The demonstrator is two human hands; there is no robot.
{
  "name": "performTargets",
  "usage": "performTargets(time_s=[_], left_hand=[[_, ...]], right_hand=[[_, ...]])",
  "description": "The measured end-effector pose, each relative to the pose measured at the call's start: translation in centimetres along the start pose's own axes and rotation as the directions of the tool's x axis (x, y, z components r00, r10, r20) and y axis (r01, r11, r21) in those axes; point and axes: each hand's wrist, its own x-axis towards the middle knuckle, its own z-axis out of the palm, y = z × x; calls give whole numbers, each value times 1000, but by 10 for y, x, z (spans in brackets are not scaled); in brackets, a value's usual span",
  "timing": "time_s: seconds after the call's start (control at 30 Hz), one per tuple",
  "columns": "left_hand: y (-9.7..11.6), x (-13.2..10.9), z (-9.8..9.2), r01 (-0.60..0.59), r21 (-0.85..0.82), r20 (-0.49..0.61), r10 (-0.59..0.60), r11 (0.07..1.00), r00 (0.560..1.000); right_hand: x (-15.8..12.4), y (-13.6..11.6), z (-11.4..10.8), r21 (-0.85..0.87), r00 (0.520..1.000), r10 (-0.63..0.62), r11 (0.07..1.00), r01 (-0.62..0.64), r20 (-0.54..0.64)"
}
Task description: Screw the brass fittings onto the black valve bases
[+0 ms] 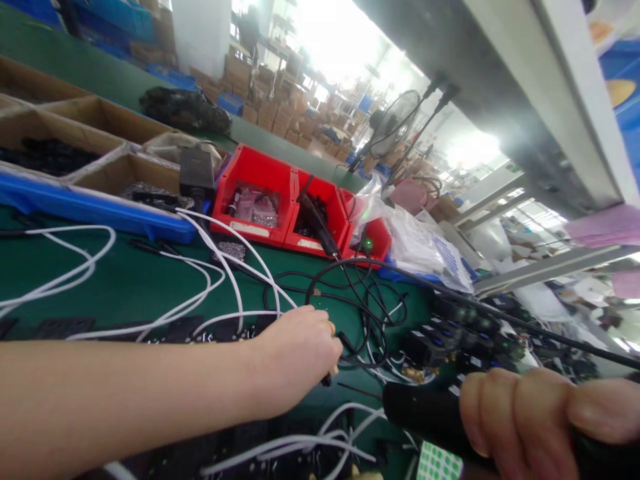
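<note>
My left hand (295,350) reaches across the green bench (125,283) with its fingers curled into a pinch on a small black plug end among black cables (360,293); what exactly it pinches is mostly hidden. My right hand (540,420) is at the lower right, very close to the camera, wrapped round the black handle of a power tool (425,410) that points left. A black cord runs from the tool up to the right. White cables (210,267) loop over the bench beside the left hand.
Red bins (280,200) with small parts stand at the back, with cardboard boxes (115,127) and a blue tray (95,207) to the left. Black devices with lights (470,330) lie to the right. A plastic bag (425,243) and a fan (395,123) are behind.
</note>
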Motion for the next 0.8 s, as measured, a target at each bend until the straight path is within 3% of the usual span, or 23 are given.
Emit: performTargets(time_s=[0.07, 0.17, 0.33, 0.47, 0.63, 0.8], left_hand=[[-8, 0, 0, 13, -59, -27, -14, 998, 1000], [-18, -4, -9, 66, -70, -10, -67, 995, 998], [-24, -9, -26, 212, -118, 43, -208, 970, 977], [-30, -9, -27, 262, -263, 66, -254, 929, 965], [-31, -11, -20, 261, -285, 93, -244, 922, 965], [-27, -11, -15, 260, -362, 67, -254, 895, 965]], right_hand=[[2, -4, 18, 24, 995, -70, 997, 69, 77], [6, -4, 44, 54, 999, -49, 997, 49, -8], [14, 15, 47, 156, 974, -161, 978, 136, 159], [14, 22, 59, 141, 992, -119, 984, 112, 41], [14, 19, 96, 86, 964, -95, 989, 120, -248], [16, 21, 103, 79, 967, -72, 992, 94, -244]])
